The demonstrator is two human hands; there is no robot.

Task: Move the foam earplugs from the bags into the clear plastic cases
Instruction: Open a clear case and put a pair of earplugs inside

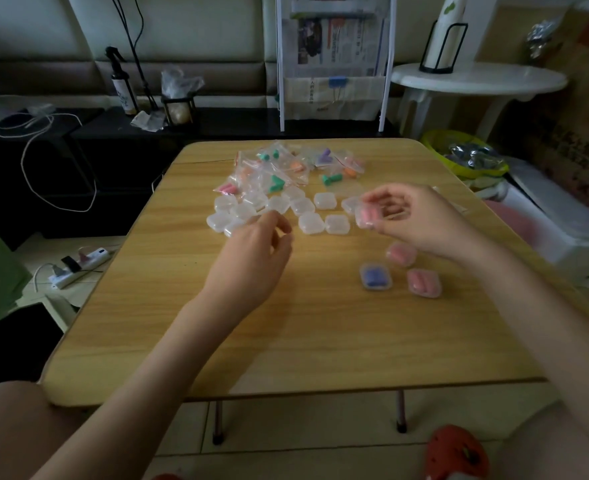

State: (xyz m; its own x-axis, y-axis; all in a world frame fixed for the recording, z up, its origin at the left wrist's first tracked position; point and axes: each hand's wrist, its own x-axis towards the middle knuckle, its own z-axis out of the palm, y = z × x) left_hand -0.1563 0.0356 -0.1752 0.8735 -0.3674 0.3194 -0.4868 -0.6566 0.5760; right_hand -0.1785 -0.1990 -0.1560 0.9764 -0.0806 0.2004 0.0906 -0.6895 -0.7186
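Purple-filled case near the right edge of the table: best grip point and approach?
Take the purple case from straight above, pinching its two long side walls. It lies flat on the table, so only the lid and sides are exposed. The pink case sits close on its right, so a front-back pinch may be cleaner.
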